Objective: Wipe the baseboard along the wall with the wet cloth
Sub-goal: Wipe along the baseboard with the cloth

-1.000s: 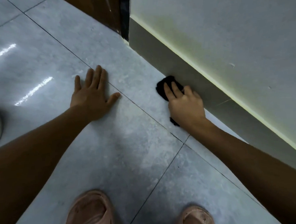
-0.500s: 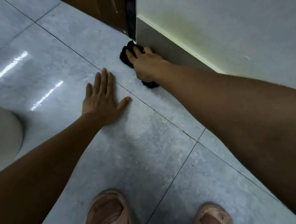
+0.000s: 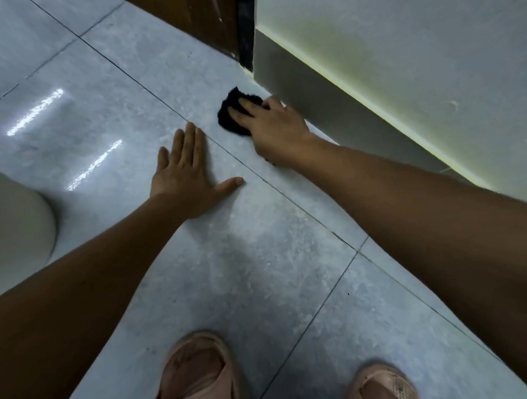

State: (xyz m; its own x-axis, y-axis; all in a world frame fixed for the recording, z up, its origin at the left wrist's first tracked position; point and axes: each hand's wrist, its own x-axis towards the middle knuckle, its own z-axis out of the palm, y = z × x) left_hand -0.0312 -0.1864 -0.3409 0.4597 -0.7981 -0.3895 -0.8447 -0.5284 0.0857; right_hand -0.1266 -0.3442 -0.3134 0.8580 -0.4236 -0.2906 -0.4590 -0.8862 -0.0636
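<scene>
**Black cloth eases back from the corner**

Black and bunched, the cloth lies on the floor at the foot of the grey baseboard, near the baseboard's end by the dark door frame. Half a second ago it sat closer to that corner; now it is a little farther from it. A second ago it was much farther along the wall, nearer the person. Whether the cloth touches the baseboard just now cannot be told.

The right hand rests on top of the cloth, its fingers laid out fairly straight across it and pressing down, as in both earlier frames; the thumb is hidden. A scrap of cloth shows under the wrist.

The left hand has not moved from its tile. It is flat on the floor, palm down, fingers together and thumb spread wide, well apart from the cloth.

Two pink sandals stand at the bottom edge, much as before.
</scene>
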